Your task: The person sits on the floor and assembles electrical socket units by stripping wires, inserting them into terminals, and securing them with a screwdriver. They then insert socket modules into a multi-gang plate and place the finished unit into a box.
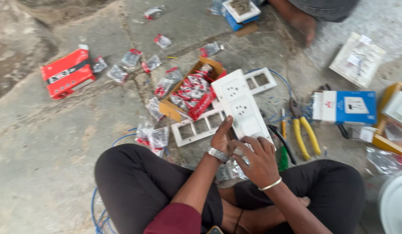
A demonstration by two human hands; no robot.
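Observation:
I sit cross-legged on a concrete floor. My left hand [222, 138], with a metal watch on its wrist, grips the near left edge of a white socket plate [240, 104], thumb up along its side. My right hand [258, 161], a thin bangle on the wrist, rests its fingers on the plate's near end. The plate tilts away from me and shows two round-pin sockets. Under it lies an empty white frame [196, 128] with several rectangular openings.
An open cardboard box [193, 92] of small red-and-clear packets stands beyond the plate, more packets scattered around. A red box [67, 73] lies far left. Yellow-handled pliers [306, 135], a green screwdriver [282, 161], a blue box [346, 106] and another person's foot [303, 22] are to the right.

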